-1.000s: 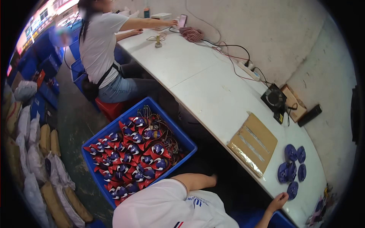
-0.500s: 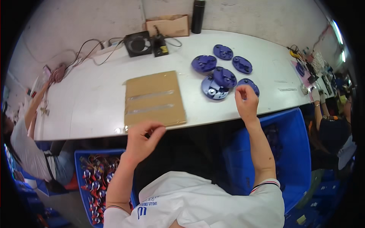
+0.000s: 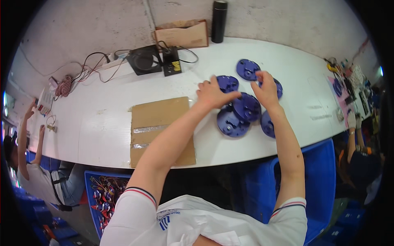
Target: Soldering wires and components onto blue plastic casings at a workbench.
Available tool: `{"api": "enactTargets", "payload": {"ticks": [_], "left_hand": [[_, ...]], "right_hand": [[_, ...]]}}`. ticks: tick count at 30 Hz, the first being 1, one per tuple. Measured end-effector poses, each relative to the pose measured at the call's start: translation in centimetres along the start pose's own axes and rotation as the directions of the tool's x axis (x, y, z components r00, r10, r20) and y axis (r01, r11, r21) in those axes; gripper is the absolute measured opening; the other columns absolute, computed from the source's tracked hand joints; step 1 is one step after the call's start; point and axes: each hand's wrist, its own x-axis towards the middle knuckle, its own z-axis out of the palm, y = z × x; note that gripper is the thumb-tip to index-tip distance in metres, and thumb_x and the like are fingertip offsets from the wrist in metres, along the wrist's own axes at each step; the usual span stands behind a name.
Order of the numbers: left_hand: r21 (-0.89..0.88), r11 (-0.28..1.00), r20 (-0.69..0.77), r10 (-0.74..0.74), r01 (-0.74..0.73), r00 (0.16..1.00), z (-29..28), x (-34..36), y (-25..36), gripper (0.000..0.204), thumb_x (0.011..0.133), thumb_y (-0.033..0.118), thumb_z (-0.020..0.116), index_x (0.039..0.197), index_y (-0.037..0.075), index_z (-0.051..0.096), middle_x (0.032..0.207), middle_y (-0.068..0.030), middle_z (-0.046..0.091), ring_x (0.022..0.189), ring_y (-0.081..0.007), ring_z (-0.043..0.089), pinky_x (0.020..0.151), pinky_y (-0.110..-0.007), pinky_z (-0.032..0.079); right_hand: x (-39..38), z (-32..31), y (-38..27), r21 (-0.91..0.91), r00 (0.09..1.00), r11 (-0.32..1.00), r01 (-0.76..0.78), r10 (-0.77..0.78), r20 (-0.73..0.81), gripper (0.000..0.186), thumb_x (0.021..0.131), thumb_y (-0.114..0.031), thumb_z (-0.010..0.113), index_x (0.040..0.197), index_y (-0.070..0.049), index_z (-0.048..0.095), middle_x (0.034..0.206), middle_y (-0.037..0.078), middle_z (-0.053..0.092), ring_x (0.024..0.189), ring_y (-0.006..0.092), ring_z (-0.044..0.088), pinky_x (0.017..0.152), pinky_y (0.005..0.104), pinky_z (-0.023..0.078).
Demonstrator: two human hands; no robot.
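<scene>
Several round purple plastic covers lie on the white table in front of me. My left hand [image 3: 210,95] reaches over with its fingers spread, right at the left cover [image 3: 228,83] and partly across its edge. Its thumb tip comes to the upper rim of the middle cover [image 3: 247,105], which leans on a shinier cover [image 3: 232,124]. My right hand [image 3: 268,91] has thumb and fingers apart and partly hides the right cover [image 3: 279,87]. Beyond it lies the far cover [image 3: 247,69]; my right forearm overlaps the near right cover [image 3: 267,124]. Whether either hand touches a cover, I cannot tell.
Taped cardboard [image 3: 159,115] lies left on the table [image 3: 102,135]. Behind are a black fan-like box [image 3: 144,60], a black device [image 3: 171,63] with cables, and a black flask [image 3: 219,22]. Blue bins [image 3: 318,180] stand below the edge. Co-workers sit on both sides.
My left hand has swung from the cardboard's near edge forward and right to the covers, its fingers spreading. My right hand has moved farther forward, leaving the near right cover. The view has shifted.
</scene>
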Motion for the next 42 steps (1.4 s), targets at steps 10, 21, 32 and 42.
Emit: {"api": "enactTargets", "payload": {"ticks": [10, 21, 32, 42], "left_hand": [[-0.314, 0.944, -0.193, 0.042, -0.102, 0.980, -3.1, -3.4, -3.3, 0.099, 0.060, 0.045, 0.077, 0.136, -0.002, 0.033, 0.119, -0.0245, 0.047, 0.108, -0.0385, 0.045, 0.099, -0.045, 0.036], [-0.021, 0.987, -0.236, 0.151, -0.160, 0.960, -12.5, -11.2, -16.8, 0.099, 0.056, 0.027, 0.083, 0.138, 0.003, 0.033, 0.131, -0.0180, 0.044, 0.115, -0.0330, 0.044, 0.101, -0.044, 0.034], [-0.163, 0.966, -0.267, 0.151, -0.199, 0.952, -11.9, -12.2, -18.9, 0.096, 0.058, 0.025, 0.083, 0.140, 0.009, 0.034, 0.138, -0.0179, 0.034, 0.122, -0.0333, 0.040, 0.104, -0.044, 0.030], [-0.066, 0.981, -0.291, 0.154, -0.181, 0.944, -11.3, -12.3, -18.9, 0.093, 0.059, 0.029, 0.082, 0.138, 0.009, 0.037, 0.138, -0.0201, 0.033, 0.120, -0.0360, 0.039, 0.104, -0.046, 0.029]], "right_hand": [[-1.6, -0.4, -11.3, 0.324, 0.992, 0.941, 0.099, -0.120, 0.045, 0.028, 0.083, 0.001, 0.055, 0.111, -0.001, 0.057, 0.094, 0.009, 0.061, 0.079, 0.0160, 0.057, 0.071, 0.0251, 0.047], [6.0, 18.8, -18.6, 0.473, 0.802, 0.719, -0.509, 0.197, 0.563, 0.062, 0.089, -0.021, 0.056, 0.140, 0.004, 0.032, 0.094, 0.012, 0.062, 0.060, 0.0151, 0.058, 0.052, 0.0233, 0.043], [12.0, 25.9, -17.2, 0.181, 0.999, 0.983, -0.037, 0.038, 0.000, 0.039, 0.088, -0.034, 0.060, 0.103, 0.002, 0.064, 0.083, 0.011, 0.068, 0.063, 0.0236, 0.061, 0.059, 0.0312, 0.047], [12.6, 24.5, -17.0, 0.096, 0.996, 0.995, 0.032, -0.024, -0.085, 0.031, 0.085, -0.032, 0.062, 0.086, -0.002, 0.067, 0.075, 0.010, 0.068, 0.067, 0.0243, 0.060, 0.066, 0.0312, 0.047]]}}
